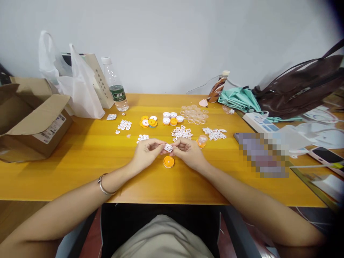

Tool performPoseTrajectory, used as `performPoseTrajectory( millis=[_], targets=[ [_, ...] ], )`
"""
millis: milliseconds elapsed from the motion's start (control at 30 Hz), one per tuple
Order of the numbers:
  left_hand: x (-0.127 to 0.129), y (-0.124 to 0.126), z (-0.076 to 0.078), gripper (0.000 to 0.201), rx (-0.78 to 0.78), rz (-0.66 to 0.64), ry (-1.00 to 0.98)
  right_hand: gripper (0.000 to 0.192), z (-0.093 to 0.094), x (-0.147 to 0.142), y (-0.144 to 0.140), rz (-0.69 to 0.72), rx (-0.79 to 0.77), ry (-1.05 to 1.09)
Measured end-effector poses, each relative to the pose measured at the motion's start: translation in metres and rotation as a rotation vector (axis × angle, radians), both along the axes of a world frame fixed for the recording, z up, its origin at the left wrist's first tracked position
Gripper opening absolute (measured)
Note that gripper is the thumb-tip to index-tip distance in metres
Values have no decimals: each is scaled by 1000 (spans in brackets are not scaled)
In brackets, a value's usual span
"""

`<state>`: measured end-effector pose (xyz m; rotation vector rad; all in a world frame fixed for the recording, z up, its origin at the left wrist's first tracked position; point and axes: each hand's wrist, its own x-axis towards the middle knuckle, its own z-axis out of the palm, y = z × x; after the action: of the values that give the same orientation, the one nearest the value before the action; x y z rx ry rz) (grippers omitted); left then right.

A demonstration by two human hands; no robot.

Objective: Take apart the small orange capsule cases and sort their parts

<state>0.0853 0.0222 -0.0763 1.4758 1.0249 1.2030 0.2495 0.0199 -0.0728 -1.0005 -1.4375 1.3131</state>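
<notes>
My left hand (147, 152) and my right hand (188, 152) meet over the middle of the wooden table (88, 157), both pinching one small white plastic piece (168, 147) between their fingertips. An orange round cap (168, 162) lies on the table just below that piece. Behind the hands lie two heaps of white flat parts (182, 133) (214, 133), a group of orange and white caps (148, 122), more caps (172, 119), clear discs (194, 114) and small white bits (124, 125). An orange cap with a clear lid (201, 141) sits by my right hand.
An open cardboard box (32, 118) stands at the left edge. White plastic bags (75, 86), a water bottle (116, 87) and a brown drink bottle (217, 89) line the back. A brown bag (301, 89), teal cloth (239, 99), power strip (262, 123) and phone (326, 156) crowd the right.
</notes>
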Motion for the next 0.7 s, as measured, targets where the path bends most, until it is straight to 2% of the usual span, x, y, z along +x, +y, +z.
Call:
performPoseTrajectory(
  millis=[233,700],
  targets=[
    [2,0,-2,17,13,29,-58,12,-3,-6,-1,-83,-21,74],
    [0,1,-3,21,-32,14,-46,9,-7,-5,3,-69,-87,116]
  ],
)
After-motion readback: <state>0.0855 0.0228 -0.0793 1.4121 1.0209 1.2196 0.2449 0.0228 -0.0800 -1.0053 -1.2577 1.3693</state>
